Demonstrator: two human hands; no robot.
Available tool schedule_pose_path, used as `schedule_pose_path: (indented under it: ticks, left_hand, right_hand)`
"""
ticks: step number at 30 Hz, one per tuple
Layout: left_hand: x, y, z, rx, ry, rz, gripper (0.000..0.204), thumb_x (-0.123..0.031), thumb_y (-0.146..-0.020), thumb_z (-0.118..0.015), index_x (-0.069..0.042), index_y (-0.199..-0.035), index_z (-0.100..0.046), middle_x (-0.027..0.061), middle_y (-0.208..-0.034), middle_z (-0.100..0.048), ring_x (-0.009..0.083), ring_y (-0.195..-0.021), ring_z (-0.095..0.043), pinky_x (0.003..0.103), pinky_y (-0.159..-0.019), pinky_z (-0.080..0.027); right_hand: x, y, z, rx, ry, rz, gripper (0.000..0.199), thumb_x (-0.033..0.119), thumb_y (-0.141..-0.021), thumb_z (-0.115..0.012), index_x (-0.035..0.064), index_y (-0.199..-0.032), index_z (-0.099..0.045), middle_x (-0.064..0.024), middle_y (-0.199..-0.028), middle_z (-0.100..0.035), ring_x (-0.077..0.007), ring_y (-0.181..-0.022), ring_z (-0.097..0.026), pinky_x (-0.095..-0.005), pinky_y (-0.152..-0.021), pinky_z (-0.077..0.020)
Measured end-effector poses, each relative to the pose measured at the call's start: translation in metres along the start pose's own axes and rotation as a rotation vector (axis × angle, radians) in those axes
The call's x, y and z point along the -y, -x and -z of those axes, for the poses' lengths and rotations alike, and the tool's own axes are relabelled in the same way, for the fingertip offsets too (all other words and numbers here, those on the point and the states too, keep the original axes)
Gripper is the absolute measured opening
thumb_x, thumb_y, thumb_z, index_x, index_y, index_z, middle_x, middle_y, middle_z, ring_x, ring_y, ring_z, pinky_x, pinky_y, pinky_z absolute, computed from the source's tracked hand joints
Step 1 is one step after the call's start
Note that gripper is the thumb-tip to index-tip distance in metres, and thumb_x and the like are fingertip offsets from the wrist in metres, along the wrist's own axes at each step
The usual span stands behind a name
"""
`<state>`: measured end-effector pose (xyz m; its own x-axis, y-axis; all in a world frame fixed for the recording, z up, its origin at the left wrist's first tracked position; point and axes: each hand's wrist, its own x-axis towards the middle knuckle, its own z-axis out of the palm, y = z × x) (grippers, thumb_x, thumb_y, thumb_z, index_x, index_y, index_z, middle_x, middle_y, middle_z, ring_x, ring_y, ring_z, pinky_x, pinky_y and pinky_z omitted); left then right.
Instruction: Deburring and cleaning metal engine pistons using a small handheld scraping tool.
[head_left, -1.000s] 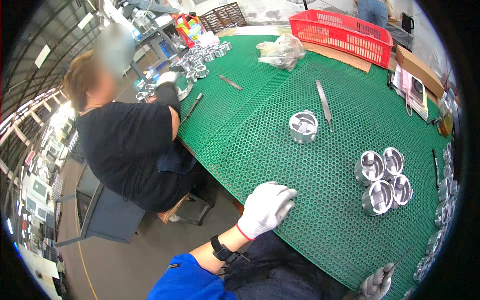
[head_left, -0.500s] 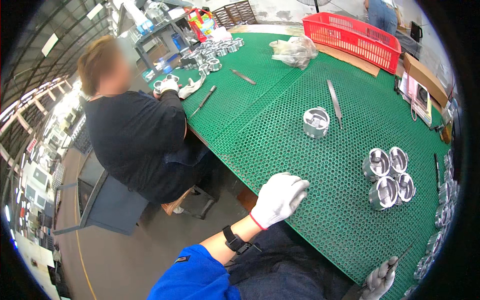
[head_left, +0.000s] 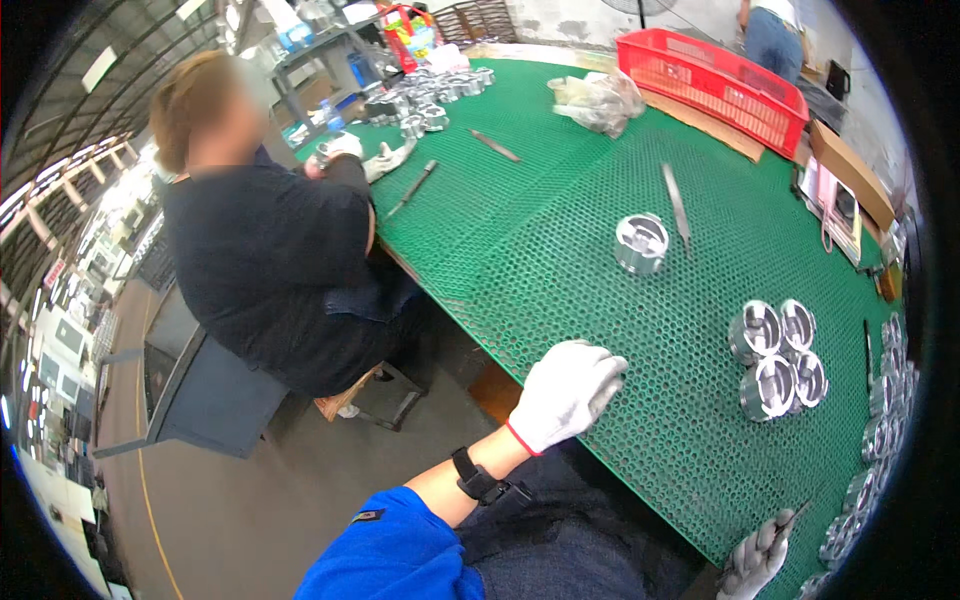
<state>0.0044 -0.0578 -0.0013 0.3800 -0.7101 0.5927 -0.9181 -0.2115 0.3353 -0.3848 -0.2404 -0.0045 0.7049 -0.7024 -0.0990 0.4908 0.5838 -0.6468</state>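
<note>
My left hand [head_left: 568, 395], in a white glove with a red cuff, rests at the table's near edge. Its fingers are loosely bent and slightly apart, with nothing visible in them. At the lower right, my gloved right hand [head_left: 757, 556] is closed on a thin dark tool [head_left: 798, 516]; only the tip shows, so its kind is unclear. A group of metal pistons [head_left: 768, 388] stands beyond that hand, crowns down with their hollow sides up. One more piston [head_left: 641, 244] stands alone farther off, beside a flat file [head_left: 676, 205].
Green perforated matting [head_left: 560, 270] covers the table. More pistons [head_left: 880, 440] line its right edge. A red crate [head_left: 710, 90], a plastic bag [head_left: 598, 102] and papers [head_left: 832, 205] lie at the back. At left a seated co-worker [head_left: 270, 260] handles a piston near other tools.
The view has shifted slightly. My hands keep nearly the same places and poses. The co-worker's head and arms have moved a little; the pistons near me stay put.
</note>
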Motion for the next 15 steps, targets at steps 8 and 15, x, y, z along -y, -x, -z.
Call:
schedule_pose_path:
  ticks: [8,15]
  left_hand:
    - [-0.011,-0.009,0.016,0.131,-0.032,-0.019,0.047,-0.012,-0.078,-0.076,-0.004,-0.123,-0.064,0.0172,-0.122,-0.064,0.0358,-0.115,-0.060,0.043,-0.101,-0.048]
    - [-0.072,-0.093,-0.013,0.329,0.045,-0.473,0.058,-0.011,-0.073,-0.079,-0.015,-0.129,-0.063,0.0159,-0.131,-0.059,0.0373,-0.121,-0.056,0.046,-0.104,-0.046]
  right_hand:
    - [-0.022,-0.022,-0.017,-0.055,0.143,0.062,0.052,0.031,-0.103,-0.056,0.0119,-0.150,-0.042,0.0021,-0.059,-0.038,-0.0096,-0.042,-0.033,-0.0263,-0.038,-0.0286]
    - [-0.017,-0.015,-0.020,-0.070,0.039,0.036,0.060,0.024,-0.098,-0.062,0.0070,-0.151,-0.040,-0.0048,-0.071,-0.055,-0.0130,-0.047,-0.046,-0.0264,-0.042,-0.0354]
